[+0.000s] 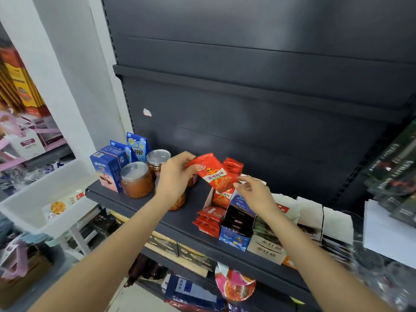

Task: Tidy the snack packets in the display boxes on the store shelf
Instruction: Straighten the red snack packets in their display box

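A red snack packet (212,173) with orange print is held in the air above the dark shelf (193,219). My left hand (176,174) pinches its top left end. My right hand (254,192) touches its lower right corner with thumb and fingertips. Just below stands a red display box (213,212) with more red packets upright in it and several sliding out at its front. To its right are a blue and black display box (236,224) and white display boxes (310,212) of dark packets.
Clear jars with metal lids (136,179) and blue cartons (110,171) stand at the shelf's left end, close behind my left hand. A white bin (29,199) sits lower left. Dark packs (396,176) hang at the right. More goods fill the shelf below.
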Motion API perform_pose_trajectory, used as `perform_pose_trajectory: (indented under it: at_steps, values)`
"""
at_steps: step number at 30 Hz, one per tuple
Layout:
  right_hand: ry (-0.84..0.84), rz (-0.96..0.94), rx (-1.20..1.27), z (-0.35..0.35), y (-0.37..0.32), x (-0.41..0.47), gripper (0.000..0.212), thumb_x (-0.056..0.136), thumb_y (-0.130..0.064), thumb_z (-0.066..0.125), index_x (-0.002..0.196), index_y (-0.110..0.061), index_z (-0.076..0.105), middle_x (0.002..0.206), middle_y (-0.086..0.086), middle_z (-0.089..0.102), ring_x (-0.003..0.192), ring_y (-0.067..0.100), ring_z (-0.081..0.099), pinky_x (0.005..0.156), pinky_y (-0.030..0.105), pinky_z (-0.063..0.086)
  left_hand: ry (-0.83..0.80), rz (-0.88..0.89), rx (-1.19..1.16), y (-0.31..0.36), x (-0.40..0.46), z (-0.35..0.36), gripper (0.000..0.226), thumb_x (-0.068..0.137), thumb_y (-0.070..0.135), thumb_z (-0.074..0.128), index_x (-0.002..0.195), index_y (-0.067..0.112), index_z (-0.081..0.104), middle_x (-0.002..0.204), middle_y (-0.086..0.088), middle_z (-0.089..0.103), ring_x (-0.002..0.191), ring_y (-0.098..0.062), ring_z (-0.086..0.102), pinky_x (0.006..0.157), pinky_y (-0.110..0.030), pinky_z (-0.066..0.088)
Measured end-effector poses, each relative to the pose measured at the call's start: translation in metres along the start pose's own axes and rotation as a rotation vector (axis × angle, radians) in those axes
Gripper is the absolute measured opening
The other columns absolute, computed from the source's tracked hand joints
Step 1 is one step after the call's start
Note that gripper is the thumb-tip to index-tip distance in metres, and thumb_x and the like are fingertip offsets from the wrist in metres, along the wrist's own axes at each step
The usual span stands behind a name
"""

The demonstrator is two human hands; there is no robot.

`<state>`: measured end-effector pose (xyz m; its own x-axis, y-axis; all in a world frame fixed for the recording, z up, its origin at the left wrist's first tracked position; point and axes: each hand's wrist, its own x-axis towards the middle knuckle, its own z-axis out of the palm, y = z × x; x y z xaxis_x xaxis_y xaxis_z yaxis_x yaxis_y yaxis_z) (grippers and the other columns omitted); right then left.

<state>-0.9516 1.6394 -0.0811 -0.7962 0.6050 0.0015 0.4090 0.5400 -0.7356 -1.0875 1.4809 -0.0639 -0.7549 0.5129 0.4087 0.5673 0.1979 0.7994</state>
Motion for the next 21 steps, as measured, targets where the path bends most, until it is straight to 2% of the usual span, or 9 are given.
perform_pose_trajectory:
  at_steps: [2, 5, 8, 12, 15, 17, 19, 21]
  values:
    - [0.027, 0.123, 0.099, 0.001, -0.003, -0.002, 0.037, 0.097, -0.038, 0.045, 0.123, -0.014, 0.057, 0.107, 0.005, 0.063, 0.09, 0.014, 0.057, 0.078, 0.028, 0.046, -0.036, -0.113, -0.209, 0.003, 0.0, -0.009, 0.004, 0.087, 0.008, 0.065, 0.088, 0.011, 0.062, 0.082, 0.003, 0.069, 0.073, -0.007, 0.067, 0.063, -0.016, 0.053]
    - [0.006, 0.331, 0.496, 0.002, -0.015, -0.006, 0.04, 0.098, -0.041, 0.042, 0.113, -0.009, 0.061, 0.084, 0.007, 0.066, 0.069, 0.015, 0.062, 0.062, 0.025, 0.05, -0.085, -0.195, -0.404, 0.002, 0.001, -0.02, 0.008, 0.088, 0.004, 0.062, 0.095, 0.002, 0.059, 0.087, -0.001, 0.068, 0.07, 0.002, 0.067, 0.057, -0.012, 0.051]
    - [0.003, 0.393, 0.691, 0.005, -0.026, -0.01, 0.042, 0.096, -0.043, 0.045, 0.104, -0.006, 0.063, 0.086, 0.013, 0.072, 0.075, 0.021, 0.069, 0.062, 0.026, 0.051, -0.149, -0.185, -0.421, -0.007, 0.005, -0.031, 0.006, 0.088, 0.007, 0.063, 0.091, 0.01, 0.059, 0.089, 0.002, 0.069, 0.076, -0.002, 0.069, 0.059, -0.016, 0.054]
    - [0.063, 0.428, 0.836, 0.014, -0.038, -0.013, 0.035, 0.094, -0.041, 0.052, 0.098, -0.008, 0.062, 0.09, 0.013, 0.073, 0.082, 0.021, 0.071, 0.068, 0.028, 0.054, -0.219, -0.107, -0.406, -0.026, 0.01, -0.045, 0.014, 0.086, 0.007, 0.065, 0.086, 0.021, 0.064, 0.087, 0.008, 0.068, 0.085, -0.008, 0.066, 0.074, -0.021, 0.054]
    - [0.132, 0.402, 0.941, 0.023, -0.043, -0.017, 0.018, 0.092, -0.019, 0.06, 0.101, -0.005, 0.065, 0.095, 0.014, 0.071, 0.08, 0.017, 0.07, 0.066, 0.024, 0.053, -0.231, 0.059, -0.216, -0.039, 0.014, -0.056, 0.021, 0.086, 0.006, 0.063, 0.092, 0.026, 0.069, 0.083, 0.018, 0.059, 0.085, -0.009, 0.056, 0.077, -0.018, 0.045]
    - [0.18, 0.362, 0.988, 0.029, -0.044, -0.021, 0.014, 0.089, -0.006, 0.061, 0.101, -0.002, 0.066, 0.101, 0.014, 0.069, 0.082, 0.016, 0.068, 0.065, 0.021, 0.053, -0.328, 0.007, -0.288, -0.044, 0.013, -0.062, 0.026, 0.091, 0.004, 0.057, 0.105, 0.023, 0.067, 0.09, 0.012, 0.063, 0.086, -0.012, 0.059, 0.074, -0.018, 0.051]
    - [0.24, 0.326, 0.995, 0.034, -0.047, -0.026, 0.018, 0.087, -0.002, 0.063, 0.105, -0.006, 0.064, 0.102, 0.012, 0.069, 0.087, 0.016, 0.068, 0.066, 0.021, 0.055, -0.455, -0.136, -0.413, -0.048, 0.012, -0.066, 0.03, 0.096, 0.008, 0.049, 0.12, 0.019, 0.063, 0.11, 0.002, 0.065, 0.1, -0.015, 0.063, 0.081, -0.024, 0.055]
    - [0.291, 0.269, 0.963, 0.04, -0.05, -0.032, 0.027, 0.086, 0.0, 0.063, 0.11, -0.011, 0.061, 0.095, 0.008, 0.071, 0.086, 0.014, 0.069, 0.067, 0.02, 0.055, -0.506, -0.205, -0.494, -0.052, 0.009, -0.069, 0.03, 0.098, 0.014, 0.046, 0.124, 0.019, 0.06, 0.12, 0.0, 0.062, 0.109, -0.017, 0.061, 0.089, -0.033, 0.054]
